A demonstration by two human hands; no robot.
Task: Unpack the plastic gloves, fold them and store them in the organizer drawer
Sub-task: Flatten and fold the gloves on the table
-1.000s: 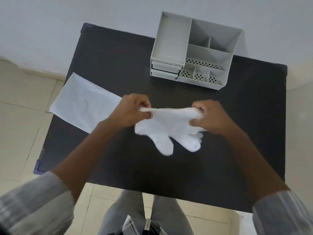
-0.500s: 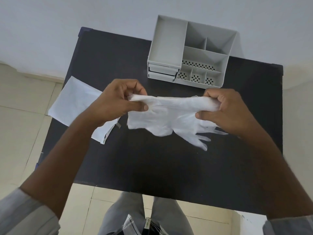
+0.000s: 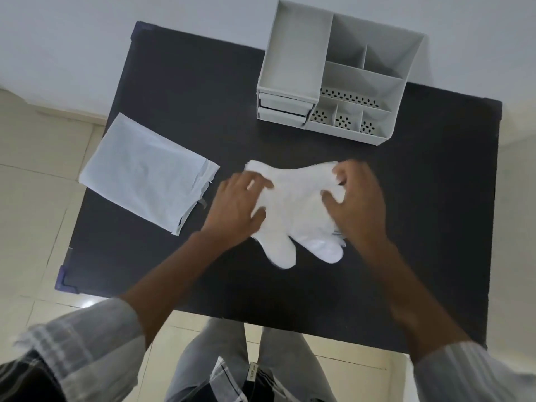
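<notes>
Both hands have brought the plastic gloves (image 3: 295, 204) down from mid-air onto the black table (image 3: 179, 91). The left hand (image 3: 235, 210) and right hand (image 3: 359, 204) now press flat, fingers spread, pinching nothing, with the gloves lying between and under their fingertips. Unpacking looks done; folding probably comes next, and the organizer (image 3: 290, 53) beyond the fingertips has its drawers closed.

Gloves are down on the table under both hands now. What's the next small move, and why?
Probably fold the gloves in half. They lie spread flat on the black table, the left hand and right hand pressing them open-palmed, fingers still unfolded, and both organizer drawers look shut.
</notes>
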